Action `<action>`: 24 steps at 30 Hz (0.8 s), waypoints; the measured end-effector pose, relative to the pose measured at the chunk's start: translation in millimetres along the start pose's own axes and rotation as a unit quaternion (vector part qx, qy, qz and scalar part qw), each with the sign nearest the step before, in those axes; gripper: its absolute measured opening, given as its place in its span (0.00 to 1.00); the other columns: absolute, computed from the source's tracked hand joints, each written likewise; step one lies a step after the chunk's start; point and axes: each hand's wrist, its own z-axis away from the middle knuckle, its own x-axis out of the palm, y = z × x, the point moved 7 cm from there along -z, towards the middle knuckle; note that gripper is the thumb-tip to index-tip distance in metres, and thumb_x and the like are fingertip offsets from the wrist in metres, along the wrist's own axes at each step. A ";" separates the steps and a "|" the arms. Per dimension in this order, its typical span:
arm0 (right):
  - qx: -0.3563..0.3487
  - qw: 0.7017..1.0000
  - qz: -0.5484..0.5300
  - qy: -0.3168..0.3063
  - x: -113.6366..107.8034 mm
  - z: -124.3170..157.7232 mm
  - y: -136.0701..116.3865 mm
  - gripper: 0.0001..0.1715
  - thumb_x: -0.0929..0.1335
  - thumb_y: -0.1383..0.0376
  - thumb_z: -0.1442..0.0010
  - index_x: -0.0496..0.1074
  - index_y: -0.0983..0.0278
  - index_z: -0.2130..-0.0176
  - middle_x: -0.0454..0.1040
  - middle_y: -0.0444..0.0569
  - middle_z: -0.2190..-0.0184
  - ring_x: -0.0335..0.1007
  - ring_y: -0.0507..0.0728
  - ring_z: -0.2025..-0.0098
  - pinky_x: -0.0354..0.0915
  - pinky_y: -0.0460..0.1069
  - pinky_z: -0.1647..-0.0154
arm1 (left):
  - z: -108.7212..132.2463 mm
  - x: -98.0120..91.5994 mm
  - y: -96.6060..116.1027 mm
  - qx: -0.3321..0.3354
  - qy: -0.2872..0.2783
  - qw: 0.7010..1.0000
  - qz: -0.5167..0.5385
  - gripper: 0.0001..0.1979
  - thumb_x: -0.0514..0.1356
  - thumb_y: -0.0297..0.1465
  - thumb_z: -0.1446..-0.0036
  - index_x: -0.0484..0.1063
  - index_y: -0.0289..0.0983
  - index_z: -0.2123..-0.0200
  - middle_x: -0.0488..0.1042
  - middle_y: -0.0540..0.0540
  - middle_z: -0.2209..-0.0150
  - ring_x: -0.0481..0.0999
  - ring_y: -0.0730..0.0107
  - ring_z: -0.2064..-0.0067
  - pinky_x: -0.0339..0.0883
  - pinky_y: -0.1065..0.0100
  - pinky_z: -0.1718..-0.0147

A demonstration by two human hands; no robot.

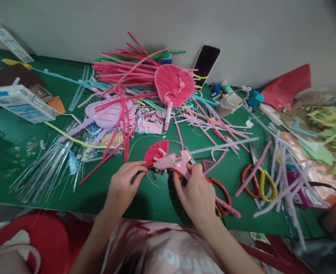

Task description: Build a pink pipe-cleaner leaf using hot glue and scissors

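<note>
My right hand (195, 186) is wrapped round the handle of a pink glue gun (181, 164), which shows a small lit light. A clear glue stick (225, 145) sticks out of its back end toward the right. My left hand (128, 182) pinches the lower left edge of a small red fan-shaped piece (155, 152) made of pipe cleaners. The gun's front end lies close by this piece; whether they touch cannot be made out. A thin wire ring (133, 142) lies around and under both.
A round red fan (174, 85) rests on pipe cleaners behind. Scissors (250, 180) lie at the right, with another orange-handled pair (222, 190) beside my right hand. Silver strands (49, 167) and a white-blue box (21, 102) are at the left. A phone (207, 62) leans on the wall.
</note>
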 end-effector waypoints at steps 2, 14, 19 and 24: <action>0.001 1.000 0.003 -0.006 0.1 -0.4 -0.4 0.10 0.60 0.57 0.35 0.60 0.62 0.60 0.79 0.54 0.66 0.77 0.60 0.73 0.58 0.48 0.78 | -0.2 -0.1 -0.1 -0.001 0.000 1.000 -0.001 0.08 0.57 0.27 0.37 0.75 0.40 0.67 0.82 0.44 0.58 0.80 0.61 0.54 0.72 0.61 0.54; -0.001 1.000 -0.003 0.000 0.7 0.2 0.9 0.08 0.61 0.59 0.34 0.59 0.61 0.61 0.79 0.53 0.67 0.76 0.60 0.74 0.56 0.48 0.79 | -0.9 -0.3 -1.6 -0.013 -0.004 1.000 -0.002 0.08 0.57 0.28 0.37 0.75 0.40 0.67 0.82 0.45 0.58 0.80 0.61 0.54 0.72 0.61 0.53; -0.005 1.000 0.002 -0.008 1.6 0.5 0.8 0.07 0.61 0.60 0.35 0.58 0.61 0.61 0.79 0.52 0.67 0.76 0.60 0.75 0.55 0.48 0.80 | -0.3 -0.5 -2.8 -0.014 -0.004 1.000 0.001 0.07 0.58 0.27 0.38 0.75 0.40 0.68 0.82 0.45 0.58 0.80 0.62 0.54 0.71 0.62 0.53; -0.002 1.000 0.002 -0.004 0.0 1.1 2.1 0.06 0.61 0.61 0.35 0.59 0.61 0.60 0.78 0.51 0.69 0.77 0.60 0.73 0.57 0.48 0.78 | -0.7 -0.4 -1.8 -0.012 -0.006 1.000 0.006 0.07 0.58 0.28 0.37 0.75 0.39 0.67 0.82 0.45 0.59 0.80 0.62 0.54 0.71 0.63 0.53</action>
